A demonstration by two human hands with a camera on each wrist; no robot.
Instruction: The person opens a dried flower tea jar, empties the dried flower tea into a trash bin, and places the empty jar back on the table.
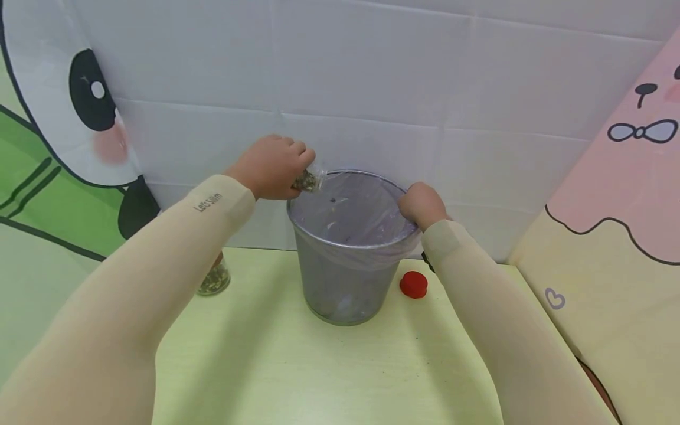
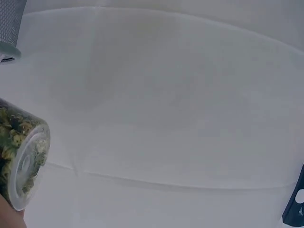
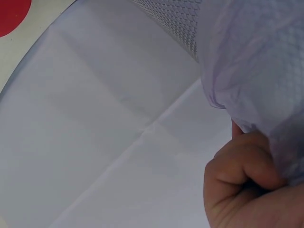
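- A mesh waste bin (image 1: 345, 277) lined with a pale plastic bag (image 1: 347, 215) stands on the table (image 1: 329, 372), between the person's two hands; the work in hand looks to be the emptying of a small jar into it.
- The left hand (image 1: 273, 165) is closed round a clear jar (image 1: 308, 179) of greenish dried matter, tipped on its side with its mouth over the bin's near-left rim. The left wrist view shows the jar's base (image 2: 26, 164), with contents left inside.
- The right hand (image 1: 422, 203), fingers curled tight, grips the bag's folded edge at the bin's right rim and seems to be steadying it.
- A steeper tilt or a shake would likely be needed to clear the jar, with the mouth kept inside the rim.
- A second jar (image 1: 214, 278) of similar matter stands below the left forearm.
- A red cap (image 1: 413, 284) lies just below the right hand, beside the bin.
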